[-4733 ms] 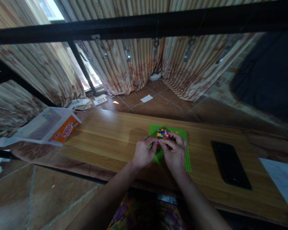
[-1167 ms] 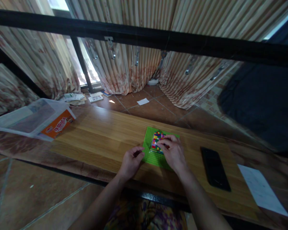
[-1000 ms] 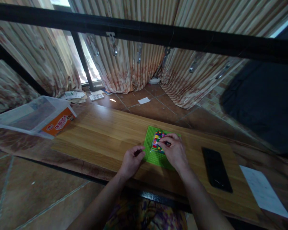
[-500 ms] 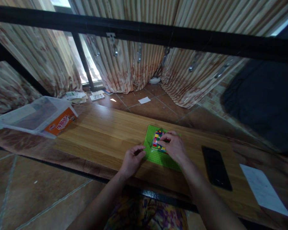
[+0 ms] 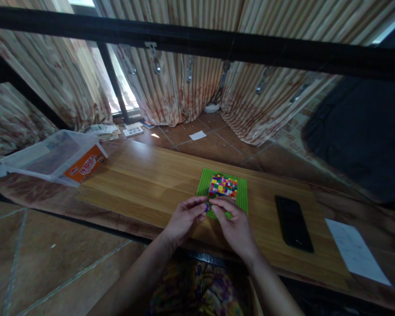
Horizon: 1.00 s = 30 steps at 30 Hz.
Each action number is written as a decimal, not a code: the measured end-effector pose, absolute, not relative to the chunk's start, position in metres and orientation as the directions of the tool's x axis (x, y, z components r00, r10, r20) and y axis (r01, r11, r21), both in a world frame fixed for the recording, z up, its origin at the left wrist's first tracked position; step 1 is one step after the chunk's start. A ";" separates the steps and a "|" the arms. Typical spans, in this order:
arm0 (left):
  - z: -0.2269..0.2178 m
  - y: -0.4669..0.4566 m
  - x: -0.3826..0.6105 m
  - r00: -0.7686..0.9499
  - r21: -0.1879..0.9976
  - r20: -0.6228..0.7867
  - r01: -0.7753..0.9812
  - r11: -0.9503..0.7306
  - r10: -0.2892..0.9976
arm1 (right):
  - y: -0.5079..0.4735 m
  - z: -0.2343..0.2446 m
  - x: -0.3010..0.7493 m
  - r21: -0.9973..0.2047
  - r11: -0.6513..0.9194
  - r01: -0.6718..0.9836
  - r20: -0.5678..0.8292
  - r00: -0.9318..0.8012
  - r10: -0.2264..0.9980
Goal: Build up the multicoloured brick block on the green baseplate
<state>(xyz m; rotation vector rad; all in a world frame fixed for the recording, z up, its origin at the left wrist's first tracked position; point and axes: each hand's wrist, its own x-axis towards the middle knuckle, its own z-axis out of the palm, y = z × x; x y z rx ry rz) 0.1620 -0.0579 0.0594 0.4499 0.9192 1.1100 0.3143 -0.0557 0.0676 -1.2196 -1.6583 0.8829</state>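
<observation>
A green baseplate (image 5: 242, 196) lies on the wooden table (image 5: 145, 184), with a square patch of small multicoloured bricks (image 5: 223, 186) pressed onto its middle. My left hand (image 5: 185, 218) and my right hand (image 5: 232, 221) meet at the plate's near edge, fingertips pinched together. A tiny blue-purple piece (image 5: 206, 207) shows between the fingertips of both hands. The near part of the plate is hidden behind my fingers.
A black phone (image 5: 292, 223) lies right of the plate and a white sheet (image 5: 356, 257) lies further right. A clear plastic box with an orange label (image 5: 57, 157) sits at the table's left end. A black bar (image 5: 197, 41) crosses overhead; curtains hang behind.
My right hand has drawn back from the brick patch to the plate's near edge. My left hand moved right to meet it, and both now pinch a small piece.
</observation>
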 end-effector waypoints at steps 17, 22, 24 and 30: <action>0.071 -0.059 0.169 0.148 0.815 -0.320 -0.461 0.352 0.936 | -0.058 0.069 0.322 -0.904 0.306 0.299 0.248 -0.215 0.944; 0.073 -0.058 0.169 0.156 0.852 -0.300 -0.400 0.338 0.941 | -0.057 0.065 0.323 -0.909 0.318 0.267 0.283 -0.164 0.945; 0.074 -0.057 0.170 0.160 0.851 -0.306 -0.395 0.345 0.938 | -0.058 0.063 0.323 -0.909 0.328 0.256 0.301 -0.137 0.944; 0.074 -0.056 0.171 0.163 0.821 -0.355 -0.416 0.390 0.921 | -0.058 0.061 0.326 -0.921 0.300 0.248 0.300 -0.040 0.953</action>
